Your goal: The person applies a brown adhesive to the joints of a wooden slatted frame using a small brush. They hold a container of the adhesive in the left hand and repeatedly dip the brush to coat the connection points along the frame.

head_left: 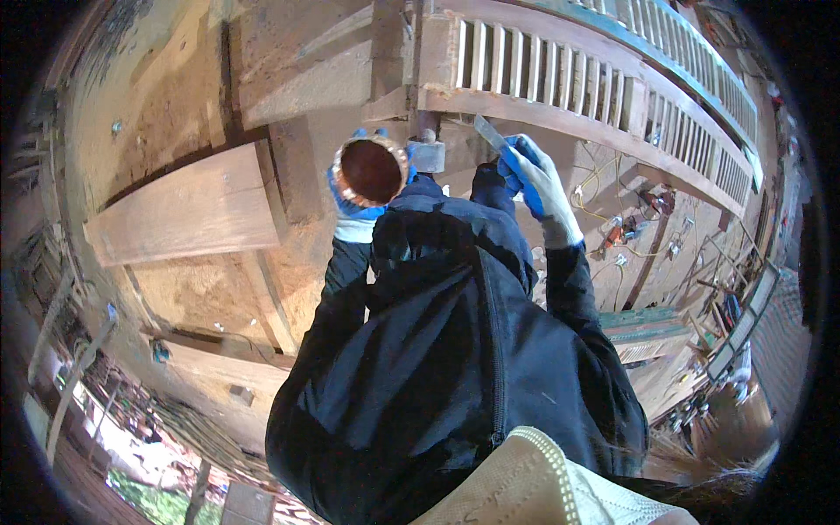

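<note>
Both of my hands wear white and blue work gloves. My left hand point(353, 208) is wrapped round a round, open-topped container point(371, 173) with a rough, crusted rim and a dark reddish-brown inside. What fills it, if anything, I cannot make out. In my right hand point(532, 175) is a flat metal scraper blade point(490, 134), its tip pointing up and left toward the slatted wooden panel point(542, 70). The blade looks apart from the wood. My fingers hide the other end of the scraper.
A broad wooden board point(188, 206) lies to the left. Farther off on the right is a blue-green slatted frame point(691, 52). Cords and an orange power tool point(623, 234) lie on the floor at the right, above a stack of green slatted panels point(643, 324).
</note>
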Demonstrator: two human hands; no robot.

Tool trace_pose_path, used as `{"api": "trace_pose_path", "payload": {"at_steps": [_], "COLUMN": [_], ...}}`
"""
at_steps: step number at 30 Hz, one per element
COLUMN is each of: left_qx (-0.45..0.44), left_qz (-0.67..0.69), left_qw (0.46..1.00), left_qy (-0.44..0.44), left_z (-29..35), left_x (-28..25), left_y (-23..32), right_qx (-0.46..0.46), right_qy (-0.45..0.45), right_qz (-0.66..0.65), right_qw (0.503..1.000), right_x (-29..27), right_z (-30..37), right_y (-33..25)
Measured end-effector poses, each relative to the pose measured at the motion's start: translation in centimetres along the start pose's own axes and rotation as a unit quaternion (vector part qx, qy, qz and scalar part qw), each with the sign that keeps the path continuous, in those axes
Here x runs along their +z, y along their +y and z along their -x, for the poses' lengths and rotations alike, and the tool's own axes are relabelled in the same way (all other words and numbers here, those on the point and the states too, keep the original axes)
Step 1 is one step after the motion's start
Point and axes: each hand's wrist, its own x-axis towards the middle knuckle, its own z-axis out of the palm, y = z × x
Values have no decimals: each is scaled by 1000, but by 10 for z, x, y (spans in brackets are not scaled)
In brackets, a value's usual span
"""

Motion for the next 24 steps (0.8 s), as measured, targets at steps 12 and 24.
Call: {"api": "trace_pose_path", "payload": {"at_steps": [12, 24], "left_qx": [-69, -26], "left_qz": [-49, -219], "left_qw": [985, 961], "left_qy": [-150, -170], "left_z": [-54, -49], "left_x": [97, 102], "left_y": [-44, -36], "right_qx": [-353, -309], "right_qy": [143, 98], "right_qz": [654, 609], "right_qw": [653, 724], "right_x": [71, 74], "right_z": [63, 58], "right_y": [-81, -58]}}
